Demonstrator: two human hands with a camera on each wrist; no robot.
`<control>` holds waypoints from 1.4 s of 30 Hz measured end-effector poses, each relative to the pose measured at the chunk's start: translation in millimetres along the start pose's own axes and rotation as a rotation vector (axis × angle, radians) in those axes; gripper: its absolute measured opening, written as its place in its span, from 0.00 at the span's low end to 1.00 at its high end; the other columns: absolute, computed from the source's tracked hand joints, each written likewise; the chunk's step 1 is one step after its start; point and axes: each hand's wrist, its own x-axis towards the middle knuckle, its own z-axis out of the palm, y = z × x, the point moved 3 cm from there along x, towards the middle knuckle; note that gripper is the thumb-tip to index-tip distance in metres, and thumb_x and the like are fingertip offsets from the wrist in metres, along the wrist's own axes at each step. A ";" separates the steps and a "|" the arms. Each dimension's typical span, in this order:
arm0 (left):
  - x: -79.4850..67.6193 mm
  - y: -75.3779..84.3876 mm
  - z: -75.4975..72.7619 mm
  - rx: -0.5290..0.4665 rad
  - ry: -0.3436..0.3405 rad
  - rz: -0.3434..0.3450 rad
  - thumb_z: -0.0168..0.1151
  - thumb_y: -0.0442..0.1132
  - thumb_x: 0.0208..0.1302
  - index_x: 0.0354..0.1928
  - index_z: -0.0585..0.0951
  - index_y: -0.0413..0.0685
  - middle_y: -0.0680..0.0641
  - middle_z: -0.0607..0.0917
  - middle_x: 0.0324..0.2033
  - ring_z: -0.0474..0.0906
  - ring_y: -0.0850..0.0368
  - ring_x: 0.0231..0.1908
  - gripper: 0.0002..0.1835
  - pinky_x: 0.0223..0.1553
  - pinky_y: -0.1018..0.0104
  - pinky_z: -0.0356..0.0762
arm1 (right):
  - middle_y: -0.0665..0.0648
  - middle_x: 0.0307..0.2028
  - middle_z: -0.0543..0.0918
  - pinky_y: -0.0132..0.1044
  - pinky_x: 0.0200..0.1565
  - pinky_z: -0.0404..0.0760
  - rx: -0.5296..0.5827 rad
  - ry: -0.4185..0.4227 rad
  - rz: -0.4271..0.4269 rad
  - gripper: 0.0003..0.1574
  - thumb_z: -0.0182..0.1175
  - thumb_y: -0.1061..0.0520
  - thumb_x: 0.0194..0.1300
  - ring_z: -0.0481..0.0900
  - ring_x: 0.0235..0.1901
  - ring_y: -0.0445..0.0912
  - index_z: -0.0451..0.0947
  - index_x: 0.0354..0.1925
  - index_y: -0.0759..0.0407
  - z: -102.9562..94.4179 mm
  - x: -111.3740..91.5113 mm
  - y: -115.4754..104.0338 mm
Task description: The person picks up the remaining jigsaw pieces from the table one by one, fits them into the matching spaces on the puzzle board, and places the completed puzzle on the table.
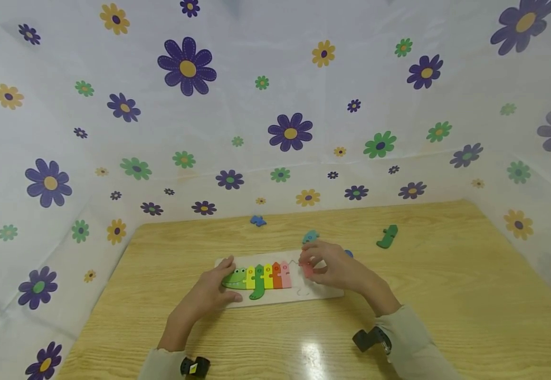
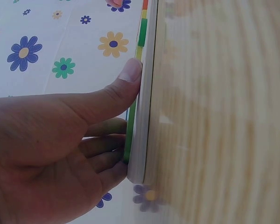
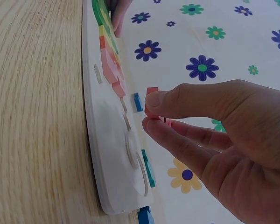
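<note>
My left hand [image 1: 209, 283] holds the left end of a white puzzle board [image 1: 275, 302], with the thumb near its front edge. Beside those fingers is the green crocodile head [image 1: 238, 278], followed by yellow, green, orange and pink pieces set in a row. Over the board's right part, my right hand [image 1: 334, 266] pinches a pinkish-red puzzle piece [image 1: 307, 270] between thumb and fingertips. The right wrist view shows that red piece [image 3: 151, 100] held apart from the board surface; the fingers partly hide it. Bare outlined recesses [image 3: 133, 149] show under the right hand.
Loose pieces lie behind the board: a blue one [image 1: 258, 220], a teal one [image 1: 311, 236] and a dark green leg-shaped one [image 1: 388, 236]. Another blue piece [image 1: 349, 253] shows just beyond the right hand. A flower-patterned sheet [image 1: 237, 105] stands around the wooden table [image 1: 256, 343].
</note>
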 end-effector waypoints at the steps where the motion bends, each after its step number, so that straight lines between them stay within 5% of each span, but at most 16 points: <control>1: -0.1 0.1 -0.1 0.001 0.000 -0.001 0.76 0.39 0.60 0.74 0.66 0.32 0.36 0.59 0.78 0.52 0.38 0.77 0.44 0.74 0.43 0.56 | 0.70 0.59 0.78 0.35 0.42 0.89 0.001 -0.002 0.003 0.13 0.69 0.71 0.63 0.87 0.46 0.56 0.85 0.47 0.67 0.4 0.2 -0.2; 19: -0.8 0.5 -0.7 0.004 -0.009 -0.003 0.76 0.40 0.60 0.74 0.66 0.33 0.36 0.59 0.77 0.52 0.38 0.77 0.44 0.74 0.43 0.56 | 0.69 0.62 0.77 0.36 0.47 0.88 -0.012 -0.029 0.057 0.16 0.71 0.69 0.62 0.85 0.50 0.56 0.85 0.49 0.65 10.6 3.1 -0.3; 42: 0.8 -2.5 -0.8 0.005 -0.011 0.012 0.76 0.40 0.60 0.74 0.66 0.31 0.35 0.58 0.77 0.52 0.37 0.77 0.44 0.74 0.42 0.56 | 0.70 0.61 0.77 0.40 0.49 0.87 -0.001 -0.029 0.022 0.16 0.70 0.70 0.63 0.79 0.59 0.61 0.86 0.50 0.67 17.6 5.7 -2.8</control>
